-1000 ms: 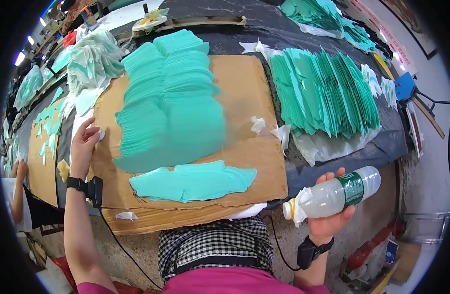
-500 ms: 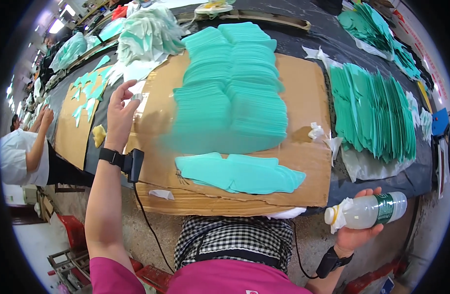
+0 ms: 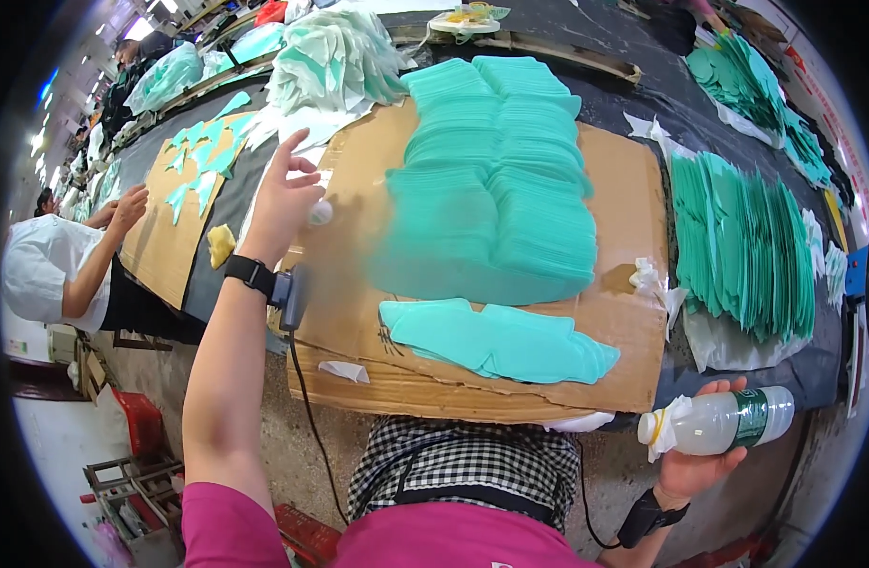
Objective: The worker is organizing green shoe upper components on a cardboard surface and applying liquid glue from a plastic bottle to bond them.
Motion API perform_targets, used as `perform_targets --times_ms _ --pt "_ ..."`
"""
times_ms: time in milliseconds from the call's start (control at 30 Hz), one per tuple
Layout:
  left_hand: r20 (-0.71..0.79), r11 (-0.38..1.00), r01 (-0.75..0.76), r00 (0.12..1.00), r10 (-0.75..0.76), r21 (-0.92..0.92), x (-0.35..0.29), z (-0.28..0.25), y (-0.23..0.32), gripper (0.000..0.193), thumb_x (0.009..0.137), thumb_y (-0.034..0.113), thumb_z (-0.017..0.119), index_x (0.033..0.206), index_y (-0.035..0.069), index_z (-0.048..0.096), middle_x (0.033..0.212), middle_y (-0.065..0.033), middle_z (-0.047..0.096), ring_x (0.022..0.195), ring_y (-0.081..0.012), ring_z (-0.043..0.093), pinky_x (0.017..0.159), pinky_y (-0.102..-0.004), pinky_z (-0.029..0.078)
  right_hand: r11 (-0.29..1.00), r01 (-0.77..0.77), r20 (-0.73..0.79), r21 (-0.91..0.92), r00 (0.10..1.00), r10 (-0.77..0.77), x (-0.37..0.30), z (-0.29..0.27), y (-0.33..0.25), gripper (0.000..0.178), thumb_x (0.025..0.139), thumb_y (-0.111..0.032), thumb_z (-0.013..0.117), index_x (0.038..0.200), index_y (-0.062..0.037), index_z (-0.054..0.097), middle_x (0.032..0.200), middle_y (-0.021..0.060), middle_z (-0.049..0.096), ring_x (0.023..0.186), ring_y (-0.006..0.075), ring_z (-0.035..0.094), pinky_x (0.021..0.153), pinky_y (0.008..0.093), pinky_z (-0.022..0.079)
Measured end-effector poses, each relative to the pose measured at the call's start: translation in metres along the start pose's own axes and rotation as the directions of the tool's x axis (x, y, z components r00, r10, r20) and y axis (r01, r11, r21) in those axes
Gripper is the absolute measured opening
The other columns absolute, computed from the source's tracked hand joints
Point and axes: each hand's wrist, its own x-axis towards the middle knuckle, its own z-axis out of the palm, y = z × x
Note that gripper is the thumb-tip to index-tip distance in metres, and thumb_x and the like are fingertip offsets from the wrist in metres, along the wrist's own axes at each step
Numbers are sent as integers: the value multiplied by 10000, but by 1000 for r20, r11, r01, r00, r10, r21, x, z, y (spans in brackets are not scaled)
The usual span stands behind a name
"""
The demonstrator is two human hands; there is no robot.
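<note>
Bottle (image 3: pixel 707 426) is held from below in right hand (image 3: pixel 688 473), off the cardboard's (image 3: pixel 633 222) near right corner; probably light, squeezable, best gripped mid-body. Left hand (image 3: pixel 285 204) is half-curled, white piece (image 3: pixel 321 212) at thumb; grip unclear. Fanned green sheets (image 3: pixel 496 180) lie beyond, likely soft, best taken by edges.

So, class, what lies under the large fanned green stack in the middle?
Brown cardboard shows around the green stack, so it seems to rest on that; the part directly beneath is covered.
</note>
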Motion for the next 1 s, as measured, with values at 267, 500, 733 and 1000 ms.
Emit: perform_targets --times_ms 267,500,733,1000 --pt "44 972 -57 997 68 -226 8 -7 -3 630 870 -73 548 1467 124 507 1042 -14 607 972 -126 590 846 -263 490 1000 3 -15 -11 1000 -3 -1 -5 2 1055 826 -390 832 1605 -116 175 1521 167 453 1434 321 412 1228 458 301" --pt "-46 938 -193 975 216 289 1 11 -16 551 951 -53 420 1451 159 516 1134 -112 629 1125 -235 650 979 -346 514 999 -35 -5 -16 999 35 -4 -4 5 1031 830 -384 828 1602 -146 188 1527 138 454 1440 311 412 1209 493 327" --pt "159 592 -478 846 509 649 -25 11 -10 623 889 -86 539 1454 174 508 1230 -152 568 1086 -357 610 937 -389 523 996 -64 -19 54 998 65 -5 -2 6 1022 833 -345 833 1607 -177 187 1533 122 453 1454 300 395 1198 515 336" --pt "222 741 -418 908 355 525 -28 13 -1 600 927 -51 501 1480 181 483 1244 -165 576 1086 -327 619 946 -403 512 995 -98 -8 6 995 98 -5 3 11 998 827 -340 834 1596 -158 226 1548 105 436 1463 276 379 1219 484 295"
